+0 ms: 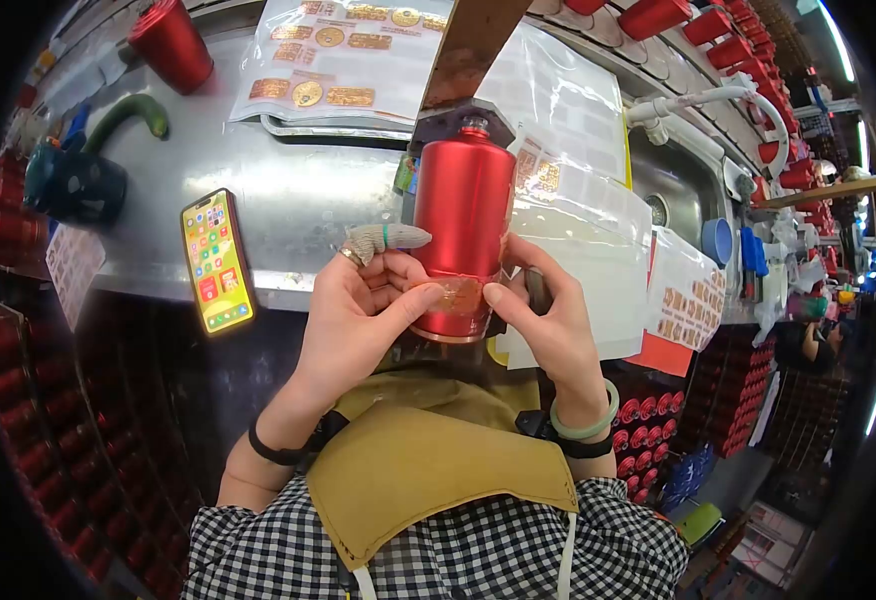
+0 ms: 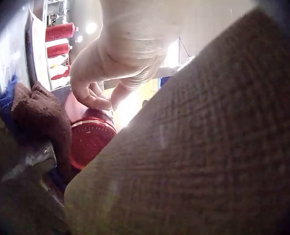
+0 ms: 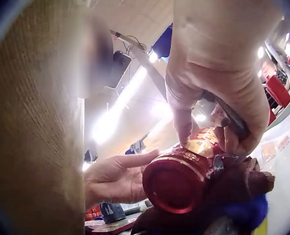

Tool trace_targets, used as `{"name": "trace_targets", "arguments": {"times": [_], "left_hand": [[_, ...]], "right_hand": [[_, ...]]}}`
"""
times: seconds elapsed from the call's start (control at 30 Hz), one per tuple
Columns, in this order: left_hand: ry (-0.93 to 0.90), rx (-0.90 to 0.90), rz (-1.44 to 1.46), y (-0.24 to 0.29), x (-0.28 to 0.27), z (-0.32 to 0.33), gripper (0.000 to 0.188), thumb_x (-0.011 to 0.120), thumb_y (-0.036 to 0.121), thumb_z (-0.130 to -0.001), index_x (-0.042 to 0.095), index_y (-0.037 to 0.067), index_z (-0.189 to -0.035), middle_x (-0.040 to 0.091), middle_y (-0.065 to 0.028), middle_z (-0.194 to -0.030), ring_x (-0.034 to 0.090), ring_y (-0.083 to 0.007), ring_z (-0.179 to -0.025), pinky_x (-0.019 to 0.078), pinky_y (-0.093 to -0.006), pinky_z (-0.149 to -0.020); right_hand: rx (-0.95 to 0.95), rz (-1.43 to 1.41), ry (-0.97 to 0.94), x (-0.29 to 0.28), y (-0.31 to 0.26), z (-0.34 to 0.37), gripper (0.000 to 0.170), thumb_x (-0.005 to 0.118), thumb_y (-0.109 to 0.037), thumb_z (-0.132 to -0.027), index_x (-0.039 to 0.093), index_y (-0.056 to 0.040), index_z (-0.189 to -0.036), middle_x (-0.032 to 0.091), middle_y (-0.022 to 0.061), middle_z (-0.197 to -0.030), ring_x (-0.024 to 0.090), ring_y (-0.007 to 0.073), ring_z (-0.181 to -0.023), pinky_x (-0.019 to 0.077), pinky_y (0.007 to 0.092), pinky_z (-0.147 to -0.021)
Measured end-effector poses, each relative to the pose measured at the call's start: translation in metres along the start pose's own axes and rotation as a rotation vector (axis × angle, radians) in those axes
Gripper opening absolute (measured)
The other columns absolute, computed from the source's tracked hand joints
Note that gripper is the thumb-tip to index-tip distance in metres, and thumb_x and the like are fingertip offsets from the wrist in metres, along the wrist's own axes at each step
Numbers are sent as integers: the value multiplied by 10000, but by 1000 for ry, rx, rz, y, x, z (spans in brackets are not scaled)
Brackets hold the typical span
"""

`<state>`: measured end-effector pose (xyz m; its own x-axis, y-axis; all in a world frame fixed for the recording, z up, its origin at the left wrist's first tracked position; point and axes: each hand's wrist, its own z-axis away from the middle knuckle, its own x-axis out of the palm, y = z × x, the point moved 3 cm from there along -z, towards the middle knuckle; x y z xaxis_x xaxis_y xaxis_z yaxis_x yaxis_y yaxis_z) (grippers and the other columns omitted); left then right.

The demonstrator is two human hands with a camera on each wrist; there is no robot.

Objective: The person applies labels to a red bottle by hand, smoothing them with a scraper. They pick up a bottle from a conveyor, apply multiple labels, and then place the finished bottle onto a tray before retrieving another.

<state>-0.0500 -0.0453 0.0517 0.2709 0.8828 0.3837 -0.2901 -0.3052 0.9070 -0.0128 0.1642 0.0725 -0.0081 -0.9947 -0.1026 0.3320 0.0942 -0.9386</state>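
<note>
A shiny red metal bottle (image 1: 465, 200) lies with its neck away from the body and its base toward the apron. Near the base, a gold sticker (image 1: 458, 295) is on its side. The left hand (image 1: 368, 300) has its thumb on the sticker's left edge, its fingers curled against the bottle's side; a grey cover sits on one finger. Opposite, the right hand (image 1: 550, 310) presses its thumb at the sticker's right edge, fingers curled round the side, with a dark tool partly hidden in them. The right wrist view shows the bottle's round base (image 3: 172, 186) and both hands touching it.
A phone (image 1: 220, 262) with a lit screen lies left on the metal counter (image 1: 288, 200). Sheets of gold stickers (image 1: 348, 60) lie behind. Further off stand a red cup-like container (image 1: 172, 45), a dark jug (image 1: 76, 185) and a sink (image 1: 673, 180) at right.
</note>
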Motion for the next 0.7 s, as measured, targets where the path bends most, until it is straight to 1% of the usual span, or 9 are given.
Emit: {"name": "trace_targets", "arguments": {"times": [0.23, 0.3, 0.33, 0.4, 0.5, 0.63, 0.7], "left_hand": [[16, -29, 2, -1, 0, -2, 410, 721, -50, -952, 539, -46, -1320, 660, -61, -1022, 678, -102, -921, 578, -244, -827], [34, -42, -14, -2, 0, -2, 423, 727, -44, -948, 537, -42, -1326, 649, -51, -1005, 674, -95, -910, 576, -238, -819], [35, -41, -14, -2, 0, -2, 423, 727, -44, -948, 537, -42, -1326, 649, -51, -1005, 674, -95, -910, 576, -238, -819], [40, -24, -41, -3, 0, -3, 434, 732, -39, -947, 535, -39, -1333, 638, -43, -992, 666, -86, -895, 570, -230, -814], [45, -29, -54, -4, -1, -3, 439, 733, -38, -946, 536, -37, -1338, 631, -36, -985, 657, -78, -879, 564, -225, -807], [49, -25, -33, -7, -2, -3, 442, 736, -36, -945, 534, -35, -1337, 632, -38, -987, 652, -75, -873, 561, -224, -800], [38, -22, -13, -6, -1, -4, 445, 738, -36, -943, 530, -33, -1336, 634, -38, -989, 654, -75, -882, 561, -225, -805]], "right_hand": [[3, -38, 34, -1, 3, 0, 543, 753, -67, -951, 536, 90, -1423, 673, 49, -1164, 614, 103, -1045, 505, 274, -921], [61, 32, 21, -3, 2, 0, 570, 768, -72, -943, 529, 96, -1432, 664, 54, -1203, 605, 102, -1055, 499, 268, -923], [60, 32, 20, -2, 3, 0, 570, 768, -72, -943, 529, 96, -1432, 664, 54, -1203, 605, 102, -1055, 499, 268, -923], [15, -18, 36, -1, 3, -1, 597, 780, -67, -935, 516, 106, -1442, 660, 62, -1226, 599, 98, -1048, 494, 259, -912], [29, -68, 18, 3, 1, 0, 621, 782, -56, -933, 495, 112, -1457, 661, 72, -1236, 602, 99, -1058, 497, 258, -911], [-22, -75, 21, 10, -5, 1, 628, 784, -47, -932, 484, 115, -1459, 659, 81, -1240, 616, 113, -1073, 507, 268, -922], [73, -70, 27, 11, -6, 3, 618, 787, -39, -930, 489, 111, -1450, 653, 85, -1240, 628, 132, -1094, 515, 286, -944]]}}
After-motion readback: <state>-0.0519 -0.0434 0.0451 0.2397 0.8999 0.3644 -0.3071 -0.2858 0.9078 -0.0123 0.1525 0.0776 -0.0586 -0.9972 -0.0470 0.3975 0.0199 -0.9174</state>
